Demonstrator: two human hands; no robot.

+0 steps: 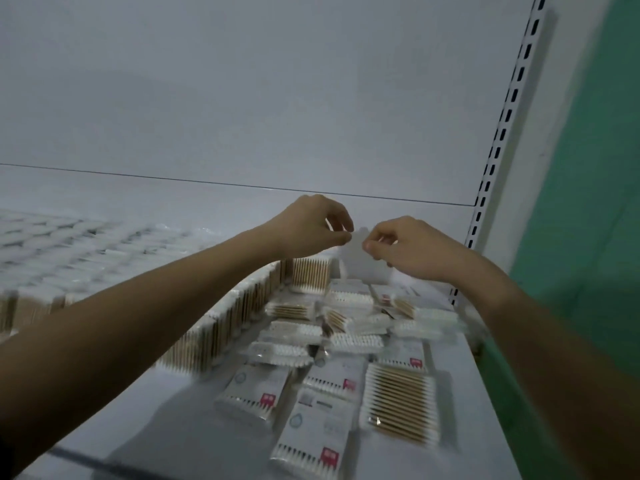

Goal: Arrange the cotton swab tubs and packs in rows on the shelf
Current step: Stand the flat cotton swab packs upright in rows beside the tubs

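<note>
White back panel [242,98], slotted upright [509,109], green wall [595,150], dim light

my left hand [311,226] raised, arm stretched forward, fingers curled, thumb to fingertip | my right hand [401,247] level beside it, fingers curled likewise | fingertips nearly meeting, nothing visibly pinched

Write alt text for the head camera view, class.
Two bare hands, left hand and right hand, reach over a white shelf, fingers curled close together. Below lie loose cotton swab packs, beside upright packs in a row.
</note>
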